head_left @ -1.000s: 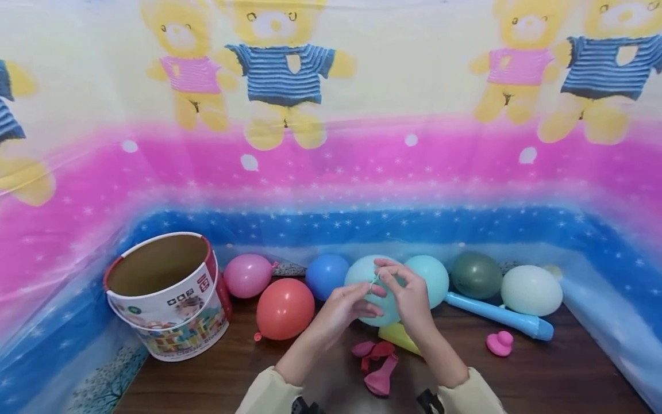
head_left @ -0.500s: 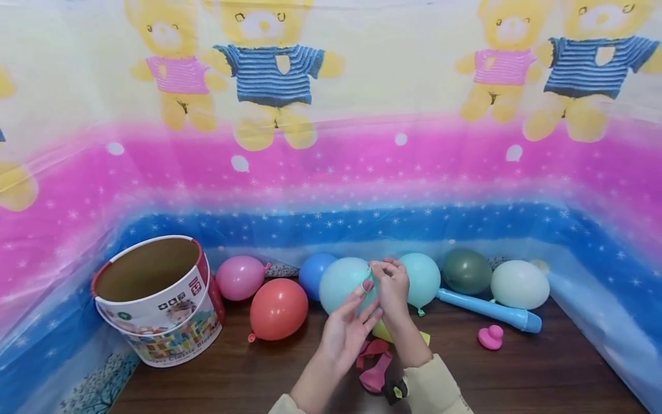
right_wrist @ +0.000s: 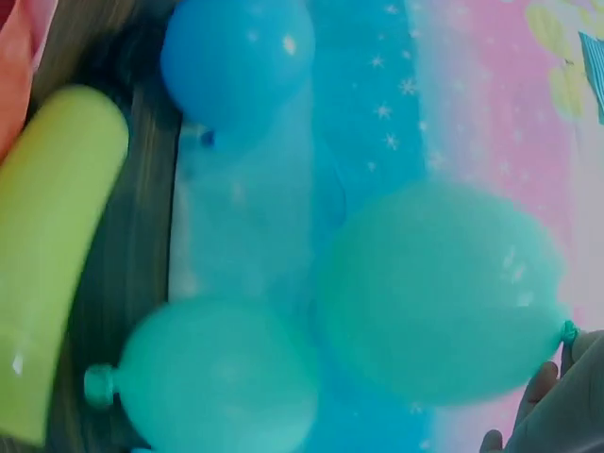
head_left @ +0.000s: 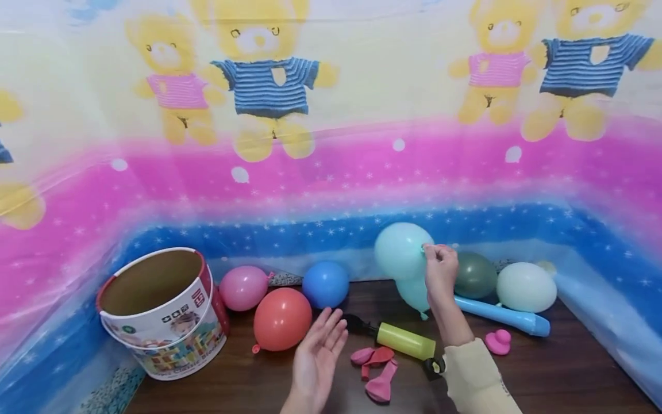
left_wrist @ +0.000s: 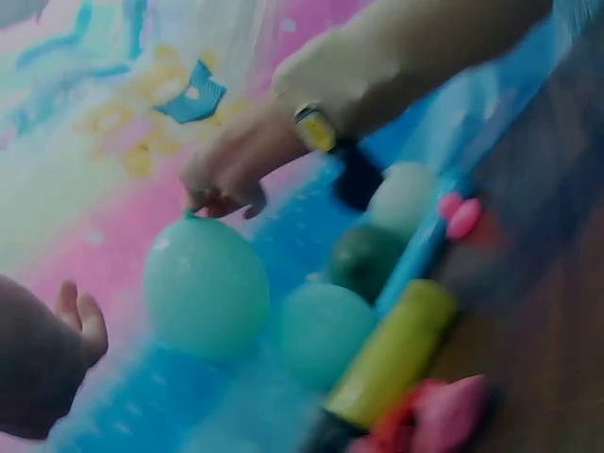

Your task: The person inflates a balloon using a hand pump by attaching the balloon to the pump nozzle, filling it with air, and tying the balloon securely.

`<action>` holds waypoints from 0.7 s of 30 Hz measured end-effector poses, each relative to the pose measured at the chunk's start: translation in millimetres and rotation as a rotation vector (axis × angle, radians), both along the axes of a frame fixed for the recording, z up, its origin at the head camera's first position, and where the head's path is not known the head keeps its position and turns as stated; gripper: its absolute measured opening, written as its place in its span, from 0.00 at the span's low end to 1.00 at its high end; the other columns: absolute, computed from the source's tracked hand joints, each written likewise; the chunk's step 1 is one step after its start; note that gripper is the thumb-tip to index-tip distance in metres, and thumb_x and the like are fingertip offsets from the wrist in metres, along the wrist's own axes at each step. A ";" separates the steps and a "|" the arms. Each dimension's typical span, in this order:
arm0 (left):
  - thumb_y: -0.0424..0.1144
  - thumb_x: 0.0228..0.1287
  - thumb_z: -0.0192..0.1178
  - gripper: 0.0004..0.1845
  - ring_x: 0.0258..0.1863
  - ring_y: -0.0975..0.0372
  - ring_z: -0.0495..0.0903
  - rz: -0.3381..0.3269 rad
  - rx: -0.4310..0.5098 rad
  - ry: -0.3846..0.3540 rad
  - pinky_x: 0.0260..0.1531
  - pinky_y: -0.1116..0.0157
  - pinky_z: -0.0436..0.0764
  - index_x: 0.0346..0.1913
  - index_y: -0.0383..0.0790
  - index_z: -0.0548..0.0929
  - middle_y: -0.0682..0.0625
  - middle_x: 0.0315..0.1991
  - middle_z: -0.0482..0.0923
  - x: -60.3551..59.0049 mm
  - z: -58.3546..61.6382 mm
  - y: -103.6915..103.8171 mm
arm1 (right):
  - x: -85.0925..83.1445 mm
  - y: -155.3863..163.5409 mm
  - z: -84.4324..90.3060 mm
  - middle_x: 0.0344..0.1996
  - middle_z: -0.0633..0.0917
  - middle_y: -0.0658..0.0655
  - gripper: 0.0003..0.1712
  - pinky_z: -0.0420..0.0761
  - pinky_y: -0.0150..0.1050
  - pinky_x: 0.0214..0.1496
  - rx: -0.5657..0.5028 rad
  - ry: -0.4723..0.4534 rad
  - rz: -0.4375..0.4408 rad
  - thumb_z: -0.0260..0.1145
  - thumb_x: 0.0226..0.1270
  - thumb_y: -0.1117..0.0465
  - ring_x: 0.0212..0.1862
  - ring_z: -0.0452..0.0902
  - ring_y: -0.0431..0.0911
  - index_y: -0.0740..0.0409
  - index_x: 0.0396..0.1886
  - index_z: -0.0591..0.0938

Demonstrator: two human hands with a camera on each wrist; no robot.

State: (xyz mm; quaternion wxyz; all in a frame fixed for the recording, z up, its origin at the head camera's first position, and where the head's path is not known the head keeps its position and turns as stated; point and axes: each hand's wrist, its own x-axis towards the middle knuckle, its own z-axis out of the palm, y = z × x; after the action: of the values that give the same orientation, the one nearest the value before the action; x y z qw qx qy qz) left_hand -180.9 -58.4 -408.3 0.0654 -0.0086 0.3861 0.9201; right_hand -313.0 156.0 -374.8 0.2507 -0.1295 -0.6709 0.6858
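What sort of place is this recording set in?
Probably a home play corner or small party-prep spot: a wooden table walled in by a teddy-bear printed plastic sheet, a row of blown-up balloons with a yellow hand pump, and a toy-block bucket.

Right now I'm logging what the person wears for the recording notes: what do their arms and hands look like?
Both hands are bare, no gloves. The right hand comes out of a cream long sleeve with a yellow-and-black device at the wrist. The left hand shows no sleeve in frame.
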 end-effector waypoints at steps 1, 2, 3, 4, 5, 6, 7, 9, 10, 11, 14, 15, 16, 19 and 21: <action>0.37 0.78 0.37 0.28 0.51 0.66 0.82 -0.004 -0.017 0.025 0.58 0.69 0.78 0.75 0.30 0.51 0.45 0.64 0.75 -0.8 4.3 0.6 | -0.5 4.3 1.7 0.53 0.73 0.60 0.20 0.71 0.49 0.64 0.031 -0.013 0.036 0.55 0.75 0.61 0.59 0.67 0.50 0.62 0.20 0.71; 0.37 0.78 0.39 0.26 0.51 0.65 0.83 0.004 -0.036 0.061 0.58 0.68 0.78 0.74 0.30 0.55 0.49 0.58 0.80 -2.6 10.1 2.7 | -0.1 5.5 3.4 0.56 0.71 0.62 0.20 0.70 0.53 0.66 0.056 -0.036 0.076 0.54 0.76 0.60 0.62 0.64 0.52 0.64 0.22 0.70; 0.36 0.77 0.41 0.25 0.51 0.63 0.83 0.007 -0.055 0.097 0.58 0.67 0.78 0.72 0.29 0.59 0.51 0.53 0.83 -5.3 16.7 5.6 | 0.9 5.4 4.8 0.60 0.70 0.63 0.19 0.68 0.55 0.68 0.069 -0.054 0.113 0.53 0.76 0.60 0.65 0.63 0.54 0.67 0.25 0.74; 0.36 0.77 0.43 0.24 0.51 0.62 0.84 0.005 -0.077 0.135 0.59 0.65 0.78 0.70 0.29 0.63 0.52 0.50 0.85 -8.8 23.6 9.4 | 2.3 3.9 5.8 0.61 0.69 0.64 0.18 0.67 0.56 0.69 0.077 -0.074 0.144 0.53 0.76 0.59 0.66 0.62 0.55 0.69 0.29 0.76; 0.36 0.76 0.45 0.23 0.52 0.61 0.84 0.003 -0.105 0.182 0.60 0.64 0.78 0.68 0.28 0.65 0.52 0.49 0.86 -13.3 29.2 13.7 | 3.8 1.0 6.5 0.62 0.69 0.63 0.18 0.67 0.56 0.69 0.080 -0.090 0.162 0.53 0.76 0.58 0.67 0.62 0.55 0.70 0.34 0.77; 0.36 0.75 0.46 0.22 0.54 0.60 0.83 0.008 -0.135 0.224 0.62 0.62 0.77 0.67 0.28 0.67 0.51 0.50 0.86 -18.7 33.9 18.7 | 5.5 -2.8 6.7 0.62 0.70 0.63 0.18 0.67 0.57 0.69 0.087 -0.099 0.175 0.54 0.76 0.58 0.67 0.63 0.55 0.72 0.38 0.78; 0.35 0.75 0.48 0.22 0.57 0.59 0.82 0.020 -0.170 0.254 0.64 0.60 0.75 0.66 0.27 0.69 0.49 0.51 0.85 -25.2 37.7 24.0 | 8.0 -7.1 6.8 0.61 0.71 0.63 0.18 0.67 0.57 0.69 0.099 -0.110 0.188 0.54 0.76 0.58 0.67 0.63 0.55 0.72 0.42 0.79; 0.35 0.74 0.50 0.21 0.64 0.58 0.76 0.051 -0.296 0.296 0.69 0.56 0.70 0.65 0.29 0.72 0.47 0.57 0.82 -40.8 40.5 33.1 | 14.2 -16.4 5.7 0.61 0.72 0.64 0.18 0.67 0.57 0.70 0.115 -0.113 0.233 0.55 0.75 0.58 0.66 0.64 0.56 0.72 0.48 0.80; 0.35 0.74 0.51 0.20 0.68 0.56 0.72 0.066 -0.363 0.308 0.70 0.54 0.67 0.65 0.31 0.72 0.47 0.61 0.79 -49.2 40.3 37.1 | 17.4 -21.2 5.0 0.60 0.73 0.64 0.18 0.67 0.57 0.70 0.124 -0.111 0.257 0.55 0.75 0.59 0.66 0.65 0.57 0.72 0.49 0.80; 0.35 0.74 0.51 0.20 0.71 0.54 0.67 0.081 -0.428 0.317 0.71 0.51 0.65 0.65 0.31 0.73 0.45 0.64 0.76 -57.2 39.1 40.6 | 20.7 -25.7 4.3 0.60 0.74 0.64 0.18 0.66 0.57 0.71 0.132 -0.105 0.279 0.56 0.75 0.59 0.66 0.65 0.57 0.72 0.49 0.80; 0.37 0.73 0.54 0.19 0.75 0.50 0.56 0.124 -0.641 0.349 0.71 0.44 0.61 0.63 0.36 0.77 0.46 0.70 0.69 -77.6 31.4 48.2 | 28.2 -34.7 1.4 0.59 0.74 0.65 0.18 0.65 0.58 0.71 0.133 -0.077 0.347 0.56 0.75 0.60 0.65 0.66 0.57 0.73 0.48 0.81; 0.37 0.72 0.55 0.19 0.75 0.49 0.54 0.130 -0.688 0.365 0.70 0.42 0.60 0.62 0.37 0.78 0.46 0.71 0.67 -82.0 28.1 50.0 | 29.4 -36.4 0.5 0.58 0.74 0.65 0.17 0.65 0.57 0.71 0.129 -0.076 0.360 0.57 0.74 0.60 0.65 0.66 0.56 0.73 0.46 0.81; 0.38 0.71 0.57 0.18 0.75 0.48 0.52 0.145 -0.742 0.384 0.69 0.40 0.60 0.61 0.38 0.79 0.47 0.72 0.66 -85.4 24.9 51.8 | 30.6 -37.3 0.3 0.58 0.74 0.65 0.17 0.64 0.58 0.71 0.127 -0.074 0.371 0.57 0.74 0.60 0.66 0.65 0.56 0.73 0.45 0.81; 0.43 0.67 0.62 0.18 0.73 0.47 0.51 0.217 -0.904 0.443 0.66 0.37 0.59 0.57 0.44 0.83 0.49 0.74 0.63 -91.4 15.4 56.2 | 31.3 -37.8 0.8 0.60 0.73 0.64 0.16 0.62 0.58 0.73 0.109 -0.083 0.413 0.57 0.74 0.60 0.68 0.64 0.56 0.72 0.42 0.80; 0.45 0.65 0.64 0.17 0.73 0.47 0.51 0.282 -0.990 0.484 0.65 0.36 0.58 0.55 0.47 0.84 0.51 0.75 0.61 -93.6 11.2 58.6 | 31.0 -37.5 2.8 0.62 0.72 0.64 0.17 0.59 0.58 0.74 0.104 -0.082 0.447 0.56 0.75 0.60 0.70 0.61 0.57 0.73 0.40 0.79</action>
State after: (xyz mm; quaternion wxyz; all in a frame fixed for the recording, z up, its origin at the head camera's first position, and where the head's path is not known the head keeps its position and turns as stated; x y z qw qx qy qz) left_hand -274.6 0.2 -397.1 -0.1602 0.1213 0.7703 0.6052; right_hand -281.9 118.5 -371.9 0.0714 0.0078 -0.7270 0.6828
